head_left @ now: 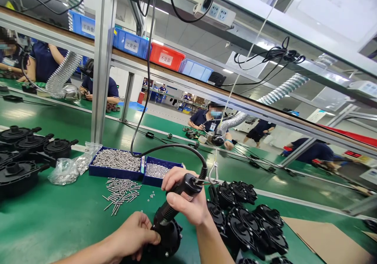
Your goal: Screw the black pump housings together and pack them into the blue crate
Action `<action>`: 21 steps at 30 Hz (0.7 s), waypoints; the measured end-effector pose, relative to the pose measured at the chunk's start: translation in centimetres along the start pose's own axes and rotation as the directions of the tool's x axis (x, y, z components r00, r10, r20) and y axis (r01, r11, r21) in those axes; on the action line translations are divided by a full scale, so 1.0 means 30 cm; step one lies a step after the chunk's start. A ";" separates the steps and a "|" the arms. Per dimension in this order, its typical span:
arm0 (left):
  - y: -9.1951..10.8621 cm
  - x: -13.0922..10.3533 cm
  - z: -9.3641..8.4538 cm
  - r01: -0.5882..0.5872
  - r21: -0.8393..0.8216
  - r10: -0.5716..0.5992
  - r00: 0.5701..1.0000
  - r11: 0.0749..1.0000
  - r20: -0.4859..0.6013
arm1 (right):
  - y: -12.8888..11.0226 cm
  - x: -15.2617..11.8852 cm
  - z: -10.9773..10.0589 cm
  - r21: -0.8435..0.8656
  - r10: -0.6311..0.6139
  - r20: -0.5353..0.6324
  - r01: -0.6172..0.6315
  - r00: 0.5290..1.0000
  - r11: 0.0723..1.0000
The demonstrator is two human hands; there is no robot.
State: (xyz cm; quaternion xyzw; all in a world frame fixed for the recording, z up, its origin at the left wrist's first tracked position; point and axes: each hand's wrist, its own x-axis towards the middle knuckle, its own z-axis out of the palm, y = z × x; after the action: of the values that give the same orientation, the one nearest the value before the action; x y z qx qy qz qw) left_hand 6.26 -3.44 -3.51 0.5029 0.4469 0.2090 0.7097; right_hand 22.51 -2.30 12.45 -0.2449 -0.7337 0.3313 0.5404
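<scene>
One corded black driver (166, 212) is gripped in the right hand (188, 199), tilted, its lower end at a round black housing (171, 241) on a green worktop (73, 220). The left hand (132, 232) pinches that housing's left edge. Beyond them, loose metal screws (122, 192) lie before two blue trays (114, 173); more black housings (242, 226) cluster to the right.

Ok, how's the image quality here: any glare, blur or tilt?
Head view: tilted, the shelf sloping down rightward; pale glare on the far table; the top-right sheet washed out, unreadable; driver and black part blending darkly; screws fairly crisp.
</scene>
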 end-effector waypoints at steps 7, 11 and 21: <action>-0.022 0.008 0.014 -0.056 -0.017 0.054 0.993 0.998 -0.105 | 0.050 -0.009 0.038 0.118 0.145 -0.062 -0.137 0.987 0.983; -0.062 0.038 0.017 -0.088 -0.028 0.082 0.983 0.996 -0.165 | 0.062 -0.004 0.048 0.208 0.187 -0.091 -0.165 0.978 0.964; -0.241 0.222 -0.037 -0.166 -0.065 0.164 0.986 0.984 -0.036 | 0.135 0.010 0.053 0.239 0.105 -0.022 -0.097 0.994 0.966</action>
State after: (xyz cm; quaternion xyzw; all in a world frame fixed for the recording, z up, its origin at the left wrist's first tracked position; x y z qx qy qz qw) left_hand 7.64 -0.82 -12.96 0.5104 0.4073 0.2899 0.6997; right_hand 20.91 0.24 9.28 -0.2212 -0.6660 0.4395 0.5607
